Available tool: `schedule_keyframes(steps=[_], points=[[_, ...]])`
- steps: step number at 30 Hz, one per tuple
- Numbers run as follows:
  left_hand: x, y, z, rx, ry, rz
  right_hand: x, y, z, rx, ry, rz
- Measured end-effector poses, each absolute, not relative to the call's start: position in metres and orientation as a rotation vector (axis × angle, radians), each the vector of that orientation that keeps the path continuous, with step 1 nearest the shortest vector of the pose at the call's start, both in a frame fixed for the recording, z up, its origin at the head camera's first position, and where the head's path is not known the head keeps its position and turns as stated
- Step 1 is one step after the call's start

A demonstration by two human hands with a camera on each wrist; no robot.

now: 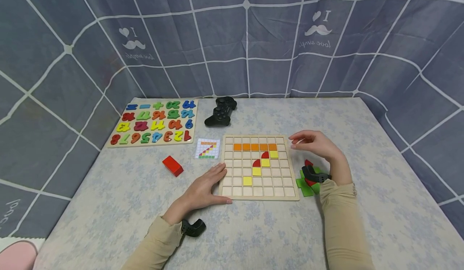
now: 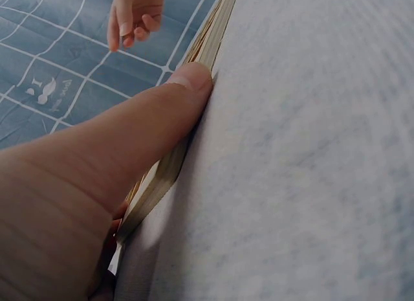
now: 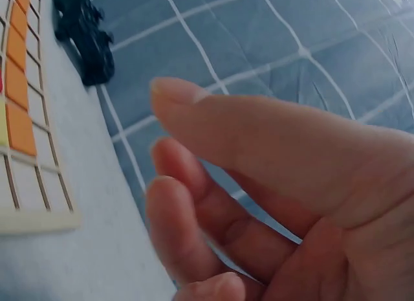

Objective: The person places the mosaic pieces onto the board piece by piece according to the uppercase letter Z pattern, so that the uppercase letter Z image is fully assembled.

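Note:
A wooden grid board [image 1: 232, 191] lies flat with an orange row, several yellow squares and two red quarter-round pieces in its cells. My left hand [image 1: 204, 187] rests at its lower left corner, fingers along the left side. The thumb [image 2: 149, 123] touches the front edge in the left wrist view. Off the board's upper right side hovers my right hand [image 1: 315, 143], fingers loosely bent and nothing visible between them. In the right wrist view, the thumb and fingertips stand apart. Below that hand lie green pieces [image 1: 304, 188] and red pieces [image 1: 308, 163], partly hidden by the wrist strap.
A pattern card [image 1: 207, 148] lies left of the board. Farther left are a red block [image 1: 172, 165] and a number puzzle board [image 1: 152, 123]. A black game controller [image 1: 221, 111] sits behind the card. Patterned grey-blue cloth [image 1: 232, 40] hangs around the table.

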State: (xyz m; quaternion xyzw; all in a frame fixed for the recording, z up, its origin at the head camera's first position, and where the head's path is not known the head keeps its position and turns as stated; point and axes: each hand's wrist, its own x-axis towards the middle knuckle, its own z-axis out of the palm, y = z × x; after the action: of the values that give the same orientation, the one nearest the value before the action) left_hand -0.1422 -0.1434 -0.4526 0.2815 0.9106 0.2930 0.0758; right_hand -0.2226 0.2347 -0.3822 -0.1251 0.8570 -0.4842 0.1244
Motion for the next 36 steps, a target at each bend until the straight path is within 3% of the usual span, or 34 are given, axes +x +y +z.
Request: schedule_keyframes(steps=[11,36], points=[[-0.142,-0.143,-0.454,0.842,2.735,0.885,-0.225,0.266,-0.408,-0.454,2.408,-1.44],[-0.142,-0.144,-0.454,0.884,2.757,0.874,-0.22,0.298,-0.434,-0.358,2.2,-1.467]])
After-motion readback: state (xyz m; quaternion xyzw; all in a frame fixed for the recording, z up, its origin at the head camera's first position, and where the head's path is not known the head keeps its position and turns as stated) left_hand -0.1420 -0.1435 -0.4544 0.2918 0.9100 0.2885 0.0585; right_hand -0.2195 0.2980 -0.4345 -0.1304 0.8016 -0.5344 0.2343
